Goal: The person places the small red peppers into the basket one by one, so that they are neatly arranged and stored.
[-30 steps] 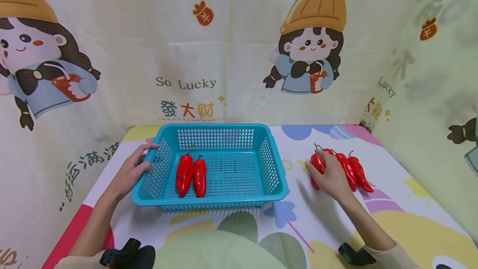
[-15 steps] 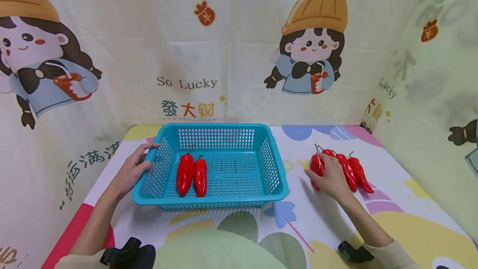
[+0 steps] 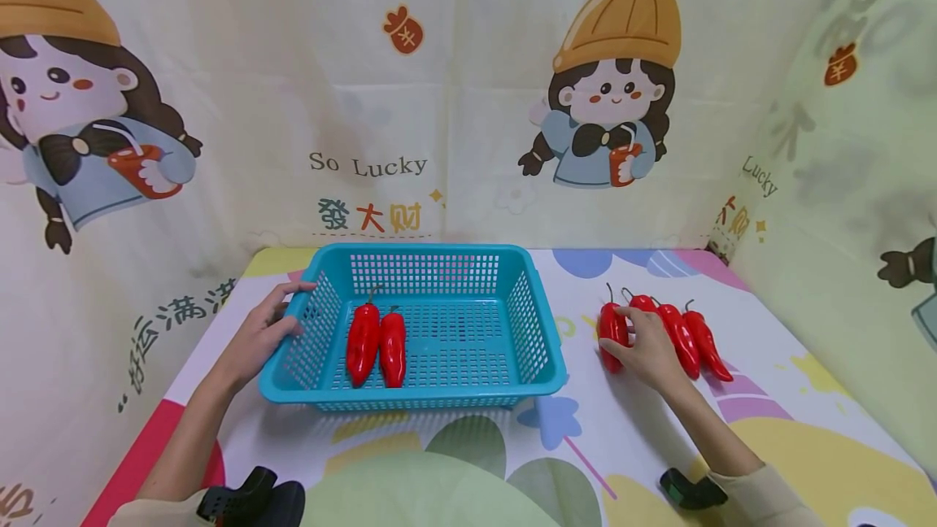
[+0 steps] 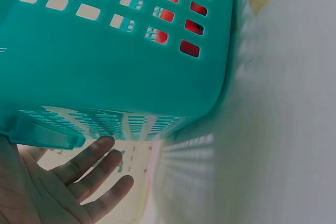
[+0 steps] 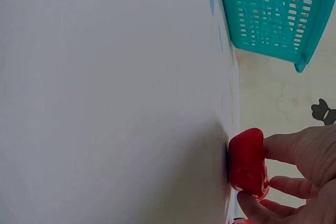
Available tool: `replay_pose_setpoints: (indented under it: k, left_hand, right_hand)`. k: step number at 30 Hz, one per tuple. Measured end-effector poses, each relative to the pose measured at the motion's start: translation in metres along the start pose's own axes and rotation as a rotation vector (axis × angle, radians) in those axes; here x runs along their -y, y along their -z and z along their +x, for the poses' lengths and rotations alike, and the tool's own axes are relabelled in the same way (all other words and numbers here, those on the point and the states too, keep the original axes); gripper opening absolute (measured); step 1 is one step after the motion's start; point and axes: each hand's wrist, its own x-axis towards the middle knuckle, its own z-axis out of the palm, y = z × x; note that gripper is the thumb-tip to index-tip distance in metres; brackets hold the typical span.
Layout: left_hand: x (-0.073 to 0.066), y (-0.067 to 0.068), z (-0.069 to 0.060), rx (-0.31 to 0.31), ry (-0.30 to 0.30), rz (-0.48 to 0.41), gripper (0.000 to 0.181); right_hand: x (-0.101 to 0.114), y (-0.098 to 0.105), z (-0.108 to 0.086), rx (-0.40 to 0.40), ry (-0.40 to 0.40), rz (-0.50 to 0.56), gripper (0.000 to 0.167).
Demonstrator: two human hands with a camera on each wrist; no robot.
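Observation:
My right hand (image 3: 647, 352) pinches a red pepper (image 3: 610, 328) between thumb and fingers, at the left end of a small group of red peppers (image 3: 681, 340). In the right wrist view the rounded end of the held pepper (image 5: 247, 161) shows close to the tabletop, the fingertips on its sides. My left hand (image 3: 256, 332) holds the left rim of a blue plastic basket (image 3: 432, 395); in the left wrist view several of its fingers (image 4: 94, 182) extend outside the basket wall. Two red peppers (image 3: 376, 346) lie side by side in the basket's left half, stems pointing away.
The table (image 3: 586, 421) has a colourful printed cover. A patterned cloth wall (image 3: 476, 104) rises behind the basket, and more printed cloth closes in the left and right sides. Dark devices (image 3: 252, 498) are strapped at both wrists.
My right hand has closed on the leftmost pepper and shifted it slightly left, apart from the others in the group. The left hand and basket have stayed in place.

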Motion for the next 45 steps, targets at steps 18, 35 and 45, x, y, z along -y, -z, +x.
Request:
replay_pose_setpoints:
  k: [18, 35, 45]
  left_hand:
    - [0.0, -0.002, -0.002, -0.01, -0.003, 0.002, 0.064]
    - [0.0, 0.0, -0.001, -0.011, -0.001, 0.004, 0.063]
    - [0.0, -0.001, -0.001, -0.011, 0.004, 0.001, 0.064]
  right_hand:
    - [0.001, 0.002, -0.002, 0.011, -0.024, 0.039, 0.072]
    - [0.017, 0.013, -0.003, -0.025, -0.04, 0.088, 0.073]
    - [0.034, 0.017, -0.008, -0.046, -0.034, 0.129, 0.079]
